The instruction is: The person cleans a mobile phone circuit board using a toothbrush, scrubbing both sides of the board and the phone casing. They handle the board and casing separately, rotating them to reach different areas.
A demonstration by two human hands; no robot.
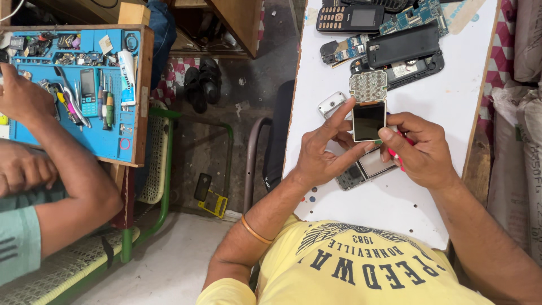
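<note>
My left hand [323,151] and my right hand [419,149] together hold a bare phone board with a small dark screen [368,120] and a keypad grid [368,86] above it. My left index finger presses the screen's left edge; my right thumb rests on its lower right corner. A red-handled tool [397,158] is gripped in my right hand. Under my hands lies an open grey phone housing [366,170] on the white table [451,107].
Far on the table lie a black phone shell [404,48], circuit boards [411,16], a keypad phone [349,17] and a small grey part [331,103]. At left, another person's arms [62,169] reach over a blue tool tray [101,141]. A green-framed bench [152,186] stands below.
</note>
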